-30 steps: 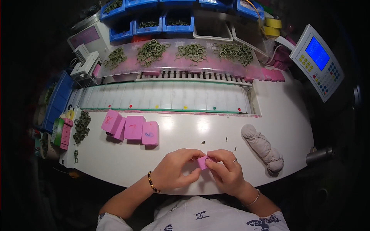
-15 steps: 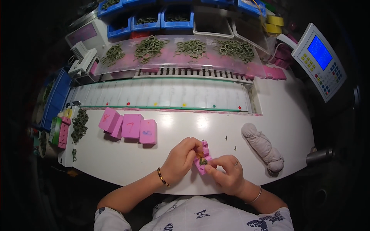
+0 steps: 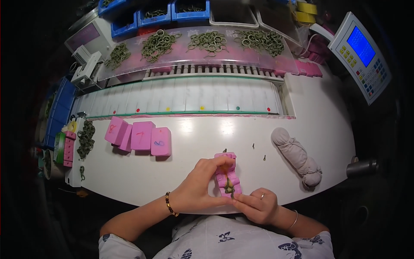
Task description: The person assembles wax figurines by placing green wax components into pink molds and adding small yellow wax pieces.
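An opened pink rubber mold (image 3: 218,185) stands near the front edge of the white table, its inner side showing. My left hand (image 3: 196,183) grips it from the left, the fingers over its far end and the thumb along its near end. In the mold's hollow sits a small dark green wax piece (image 3: 229,186). With thumb and index finger together, my right hand (image 3: 260,206) pinches the near end of this piece at the mold's edge. Two small green bits (image 3: 265,158) lie on the table to the right, and another small bit (image 3: 224,150) is just beyond the mold.
Several pink blocks (image 3: 142,135) stand left of my hands. A lumpy grey cloth roll (image 3: 296,157) lies right. Beyond are a white slatted strip (image 3: 185,95) and a translucent sheet (image 3: 185,56) with green ring piles (image 3: 208,42). A keypad panel (image 3: 361,56) rises at right.
The mold has been opened wider and its inside faces up more. My left fingers have spread around it. My right hand has moved down toward the near end. The view has shifted slightly.
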### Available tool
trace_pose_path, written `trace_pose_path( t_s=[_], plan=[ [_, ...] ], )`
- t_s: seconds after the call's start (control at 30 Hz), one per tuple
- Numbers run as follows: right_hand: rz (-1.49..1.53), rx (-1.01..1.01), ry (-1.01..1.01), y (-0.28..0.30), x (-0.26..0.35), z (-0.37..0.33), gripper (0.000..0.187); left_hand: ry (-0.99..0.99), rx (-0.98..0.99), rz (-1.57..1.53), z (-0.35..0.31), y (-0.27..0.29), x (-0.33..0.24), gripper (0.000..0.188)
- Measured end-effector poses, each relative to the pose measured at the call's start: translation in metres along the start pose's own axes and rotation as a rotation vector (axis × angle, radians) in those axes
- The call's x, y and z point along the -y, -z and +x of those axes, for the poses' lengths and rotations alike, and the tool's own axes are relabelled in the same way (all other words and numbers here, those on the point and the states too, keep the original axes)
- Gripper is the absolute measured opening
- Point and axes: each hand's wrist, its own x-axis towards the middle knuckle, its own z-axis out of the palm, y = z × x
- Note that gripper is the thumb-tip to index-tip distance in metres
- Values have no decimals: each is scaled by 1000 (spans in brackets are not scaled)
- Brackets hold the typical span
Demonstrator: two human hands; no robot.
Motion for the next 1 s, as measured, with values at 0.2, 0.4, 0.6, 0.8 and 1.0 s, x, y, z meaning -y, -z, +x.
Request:
trace_pose_path(
  t_s=[0.2, 0.4, 0.6, 0.8, 1.0],
  plan=[
    [264, -52, -198, 3, -10, 33, 23, -137, -149, 127, 4, -7, 1, 78],
    [363, 83, -278, -6, -13, 46, 30, -136, -156, 222, 3, -7, -2, 78],
    [348, -7, -192, 13, -16, 51, 30, -53, -95, 93, 6, 0, -1, 89],
    [128, -46, -494, 8, -69, 69, 25, -4, -58, 102, 8, 3, -3, 97],
    [73, 2, -461, 5, -81, 64, 27, 3, -3, 168, 14, 6, -4, 100]
  ],
)
